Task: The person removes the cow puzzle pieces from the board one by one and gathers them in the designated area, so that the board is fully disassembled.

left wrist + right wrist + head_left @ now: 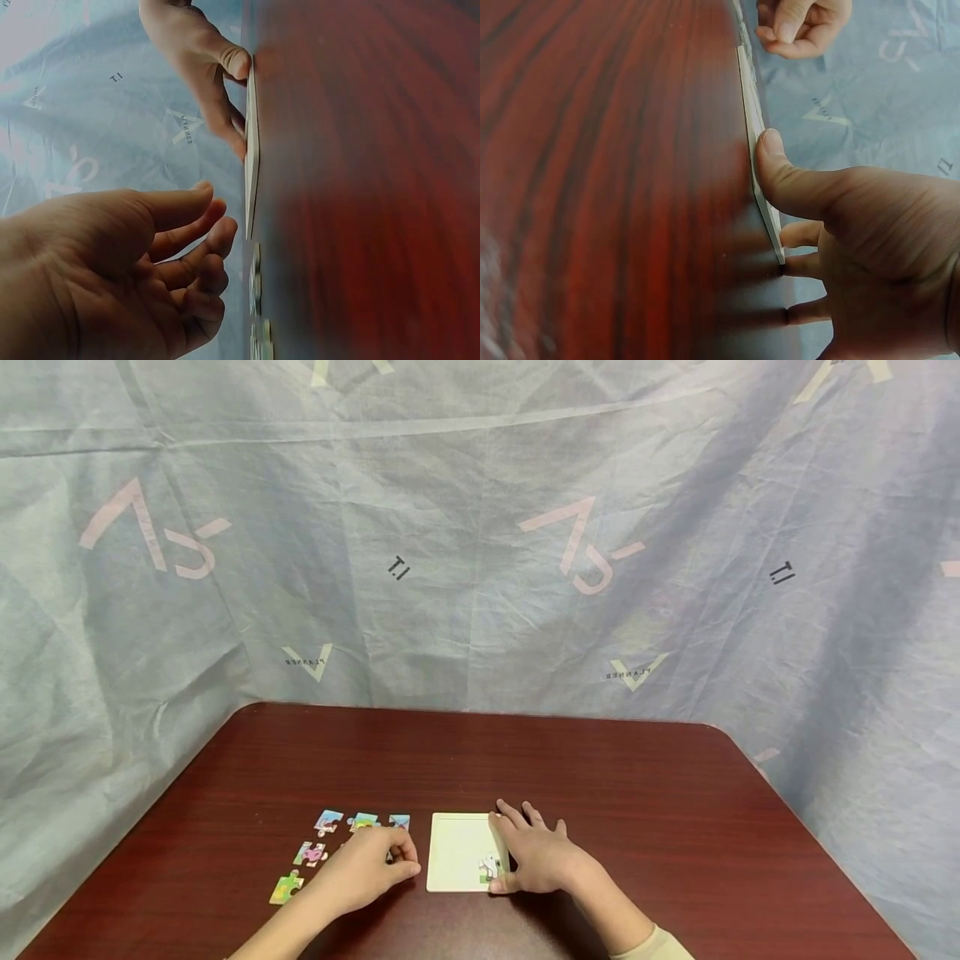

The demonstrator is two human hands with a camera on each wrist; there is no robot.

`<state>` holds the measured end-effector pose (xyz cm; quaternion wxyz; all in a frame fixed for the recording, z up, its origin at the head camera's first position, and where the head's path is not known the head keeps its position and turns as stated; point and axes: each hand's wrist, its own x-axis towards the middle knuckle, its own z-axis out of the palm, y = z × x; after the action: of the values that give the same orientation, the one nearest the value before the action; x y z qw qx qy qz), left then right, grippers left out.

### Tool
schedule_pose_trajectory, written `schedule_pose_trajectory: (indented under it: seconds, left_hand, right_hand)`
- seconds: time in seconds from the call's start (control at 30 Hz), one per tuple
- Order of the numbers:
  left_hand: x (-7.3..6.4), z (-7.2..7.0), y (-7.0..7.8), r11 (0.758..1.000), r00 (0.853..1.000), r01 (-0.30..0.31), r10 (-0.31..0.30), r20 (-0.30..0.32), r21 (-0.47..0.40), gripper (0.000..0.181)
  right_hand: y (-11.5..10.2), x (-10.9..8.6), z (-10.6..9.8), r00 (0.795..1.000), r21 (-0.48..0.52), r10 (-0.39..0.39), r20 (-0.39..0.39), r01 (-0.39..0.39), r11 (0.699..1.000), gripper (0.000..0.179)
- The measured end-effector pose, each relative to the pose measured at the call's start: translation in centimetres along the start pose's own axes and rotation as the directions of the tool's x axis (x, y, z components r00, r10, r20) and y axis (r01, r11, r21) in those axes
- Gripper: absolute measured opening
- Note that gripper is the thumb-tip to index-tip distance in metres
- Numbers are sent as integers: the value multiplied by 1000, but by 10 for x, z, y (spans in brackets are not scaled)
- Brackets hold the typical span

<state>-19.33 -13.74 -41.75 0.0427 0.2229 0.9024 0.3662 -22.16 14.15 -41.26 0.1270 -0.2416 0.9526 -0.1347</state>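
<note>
A square, pale puzzle tray (453, 852) lies on the table with one puzzle piece (489, 867), white and green, in its near right corner. My right hand (543, 856) holds the tray by its right side, thumb at the near corner and index finger at the far one, the other fingers spread. Just left of the tray hovers my left hand (367, 864), palm inward. In the left wrist view the fingers of that left hand (150, 262) curl loosely with nothing between them. Beneath and beyond it lie colourful puzzle pieces (365, 821), some partly hidden by the hand.
Loose pieces spread to the left: a green one (287, 888) nearest me, a pink one (311, 853) and a blue one (328, 822) farther off. The dark red wooden table (637, 785) reaches back to a grey printed cloth (465, 610) hanging behind and at the sides.
</note>
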Motion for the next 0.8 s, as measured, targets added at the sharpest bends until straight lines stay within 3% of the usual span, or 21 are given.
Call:
schedule_pose_trajectory:
  seconds: [0.2,0.57,0.8]
  left_hand:
    - [15,12,11,999,999,-47,47,-14,-10,15]
    - [43,38,30,997,996,-77,76,-39,-19,16]
    - [51,54,37,999,1000,-24,23,-21,-24,20]
  right_hand:
    - [0,0,2,1000,3,3,-14,-3,1000,98]
    - [0,1,2,999,-19,12,-37,-13,1000,98]
    - [1,0,3,999,-15,20,-38,-20,1000,98]
